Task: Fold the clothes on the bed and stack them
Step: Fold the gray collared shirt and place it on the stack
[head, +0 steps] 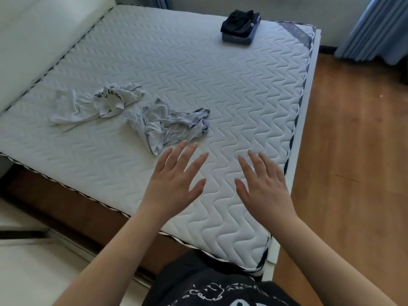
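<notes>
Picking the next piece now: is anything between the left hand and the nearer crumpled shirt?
Nothing visible. The left hand hovers open over bare mattress, fingertips just short of the crumpled shirt.

White quilted mattress with wavy stitch pattern (pixel 220 85), navy-and-white striped edging, sits on a white bed frame (pixel 314 85) over brown wood-plank floor (pixel 353 151). On the mattress: crumpled white T-shirt with black lettering (pixel 92 107) at left; just beside it to the right, crumpled pale grey garment with blue-trimmed edges (pixel 170 127), apparently touching it at one corner. Well apart, near the far right corner, a folded stack (pixel 240 27): dark black piece on top, blue pieces beneath.
</notes>
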